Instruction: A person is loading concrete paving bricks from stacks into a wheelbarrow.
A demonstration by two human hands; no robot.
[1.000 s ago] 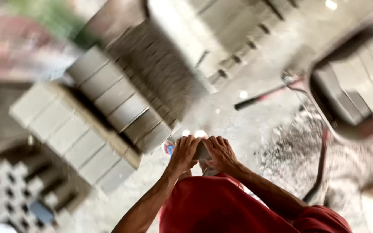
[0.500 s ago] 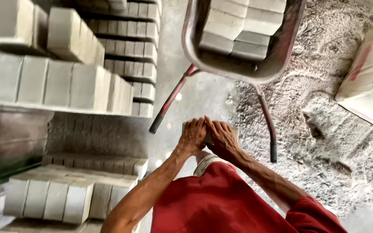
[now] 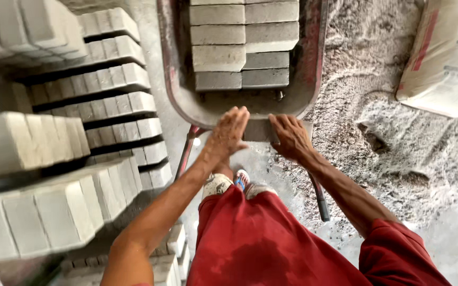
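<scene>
While your left hand (image 3: 229, 132) and right hand (image 3: 291, 136) hover spread and empty, note: grey blocks (image 3: 244, 45), stacked just beyond your fingertips in the wheelbarrow (image 3: 314, 79); risk, pinched fingers or a dropped block onto your foot (image 3: 242, 177) below.

This is a block-making yard or small building-materials workshop. Left of the left hand (image 3: 228, 132), pale grey concrete blocks (image 3: 107, 77) stand in long tiered rows, each layer resting on a dark board. Just ahead of both hands, a worn metal wheelbarrow (image 3: 175, 79) is loaded with more of the same blocks. Right of the right hand (image 3: 291, 137) spreads a heap of coarse grey sand and gravel (image 3: 393, 159), with a paper cement sack (image 3: 446, 63) lying beyond it. The bare floor (image 3: 451, 238) is dusty concrete.
</scene>
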